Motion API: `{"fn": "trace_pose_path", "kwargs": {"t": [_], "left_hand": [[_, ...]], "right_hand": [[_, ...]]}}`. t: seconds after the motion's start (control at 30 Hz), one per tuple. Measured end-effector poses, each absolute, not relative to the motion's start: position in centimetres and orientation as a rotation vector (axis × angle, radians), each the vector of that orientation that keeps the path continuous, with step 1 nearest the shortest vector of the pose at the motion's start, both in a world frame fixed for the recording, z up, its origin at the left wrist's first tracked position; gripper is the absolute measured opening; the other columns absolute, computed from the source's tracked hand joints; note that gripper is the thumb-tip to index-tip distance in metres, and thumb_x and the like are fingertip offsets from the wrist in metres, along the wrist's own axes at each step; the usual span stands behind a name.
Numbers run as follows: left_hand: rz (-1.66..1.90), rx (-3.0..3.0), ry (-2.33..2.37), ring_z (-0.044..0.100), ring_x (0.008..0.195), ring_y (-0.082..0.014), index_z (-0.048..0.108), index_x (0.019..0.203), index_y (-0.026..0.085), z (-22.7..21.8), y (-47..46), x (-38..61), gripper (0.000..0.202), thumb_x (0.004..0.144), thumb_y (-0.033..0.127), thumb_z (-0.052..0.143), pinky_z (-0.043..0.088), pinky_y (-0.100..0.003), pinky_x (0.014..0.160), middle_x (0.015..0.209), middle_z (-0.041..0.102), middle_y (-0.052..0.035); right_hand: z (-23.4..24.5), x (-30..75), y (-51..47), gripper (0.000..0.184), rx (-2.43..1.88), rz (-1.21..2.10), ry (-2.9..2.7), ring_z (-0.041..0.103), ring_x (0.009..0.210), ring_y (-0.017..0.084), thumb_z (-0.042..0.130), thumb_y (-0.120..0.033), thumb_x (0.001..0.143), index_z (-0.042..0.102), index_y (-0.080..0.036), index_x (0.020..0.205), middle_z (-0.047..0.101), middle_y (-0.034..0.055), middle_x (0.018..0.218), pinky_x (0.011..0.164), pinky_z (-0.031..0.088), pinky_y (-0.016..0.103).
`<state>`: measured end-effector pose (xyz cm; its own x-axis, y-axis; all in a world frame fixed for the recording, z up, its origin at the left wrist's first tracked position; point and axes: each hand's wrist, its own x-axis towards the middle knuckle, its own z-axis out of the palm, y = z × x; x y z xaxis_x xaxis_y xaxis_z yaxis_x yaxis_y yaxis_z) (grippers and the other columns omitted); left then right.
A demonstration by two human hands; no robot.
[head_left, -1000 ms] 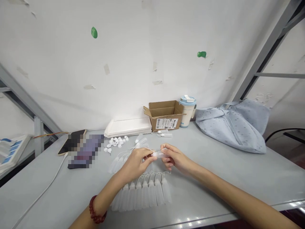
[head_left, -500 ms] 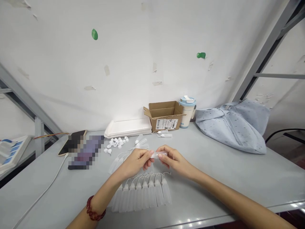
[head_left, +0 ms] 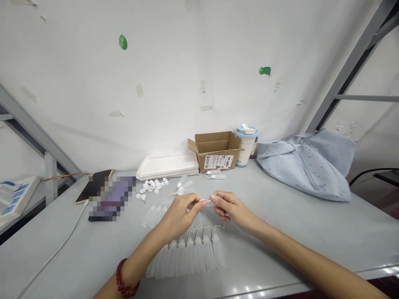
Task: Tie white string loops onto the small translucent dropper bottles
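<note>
Both hands meet over the middle of the table, closed on one small translucent plastic bottle (head_left: 210,203), mostly covered by fingers. My left hand (head_left: 183,211) pinches its left end between thumb and fingers. From the other side, the thumb and index finger of my right hand (head_left: 229,205) close on its right end. Below them lies a row of translucent squeeze bottles (head_left: 190,257) with thin curved tubes on their tops. More such bottles (head_left: 152,214) lie left of my left hand, partly hidden. Several small white caps (head_left: 152,185) are scattered beyond.
A white stack of flat trays (head_left: 168,166), an open cardboard box (head_left: 218,161) and a blue-lidded cup (head_left: 245,147) stand along the wall. Two small bottles (head_left: 216,177) lie before the box. Blue cloth (head_left: 302,166) sits right; a phone (head_left: 93,187) and cable (head_left: 62,249) lie left.
Both hands have shifted their grip on the small bottle. My right fingers now pinch nearer its end, and less of the bottle shows between the hands. The view has shifted slightly.
</note>
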<state>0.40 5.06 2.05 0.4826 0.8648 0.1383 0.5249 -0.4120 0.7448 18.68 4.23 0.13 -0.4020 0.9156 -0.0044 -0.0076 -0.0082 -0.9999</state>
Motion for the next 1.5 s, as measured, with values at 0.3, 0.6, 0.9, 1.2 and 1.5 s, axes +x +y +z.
{"fn": "trace_pose_path", "kwargs": {"t": [0.3, 0.6, 0.9, 1.2, 1.5], "left_hand": [[0.619, 1.753, 1.057, 0.054, 0.058, -0.0138, 0.058, 0.065, 0.014, 2.7, 5.4, 0.1, 0.043, 0.086, 0.047, 0.041, 0.044, -0.026, 0.059, 0.063, 0.059, -0.0024], [0.608, 1.911, 1.042, 0.054, 0.064, -0.0146, 0.055, 0.063, 0.016, 3.2, 4.9, 0.0, 0.035, 0.086, 0.039, 0.043, 0.041, -0.024, 0.060, 0.063, 0.057, -0.0005], [0.691, 2.517, 1.028, 0.051, 0.068, -0.0167, 0.056, 0.082, 0.017, 1.7, 5.2, -0.1, 0.020, 0.090, 0.023, 0.039, 0.039, -0.028, 0.064, 0.074, 0.059, -0.0042], [0.703, 2.618, 0.996, 0.052, 0.075, -0.0193, 0.056, 0.088, 0.016, 1.8, 4.9, -0.1, 0.018, 0.090, 0.019, 0.038, 0.040, -0.030, 0.066, 0.081, 0.059, -0.0070], [0.556, 2.169, 1.156, 0.051, 0.061, -0.0144, 0.057, 0.068, 0.017, 2.8, 5.0, -0.1, 0.039, 0.091, 0.039, 0.034, 0.034, -0.024, 0.054, 0.067, 0.061, -0.0011]], "right_hand": [[-0.2, 18.5, 4.1, 0.039, -0.955, 1.367, -1.606, 0.034, 0.046, 0.008, 0.045, -0.055, 0.084, 0.049, -0.016, 0.080, 0.038, -0.0056, 0.054, 0.044, 0.027, 0.022], [0.3, 18.5, 3.9, 0.045, -0.980, 1.456, -1.560, 0.023, 0.045, 0.006, 0.045, -0.058, 0.082, 0.037, -0.019, 0.063, 0.031, -0.0071, 0.051, 0.042, 0.020, 0.022], [-0.3, 18.8, 4.7, 0.048, -0.961, 1.688, -1.401, 0.015, 0.044, 0.005, 0.053, -0.058, 0.078, 0.030, -0.020, 0.059, 0.022, -0.0094, 0.051, 0.040, 0.013, 0.021], [-0.3, 19.1, 4.8, 0.044, -0.987, 1.805, -1.329, 0.013, 0.040, 0.004, 0.051, -0.055, 0.082, 0.052, -0.015, 0.065, 0.020, -0.0107, 0.044, 0.038, 0.013, 0.021], [-0.6, 18.9, 4.9, 0.046, -0.948, 1.725, -1.435, 0.015, 0.043, 0.005, 0.051, -0.055, 0.081, 0.035, -0.019, 0.058, 0.020, -0.0097, 0.049, 0.040, 0.015, 0.021]]}}
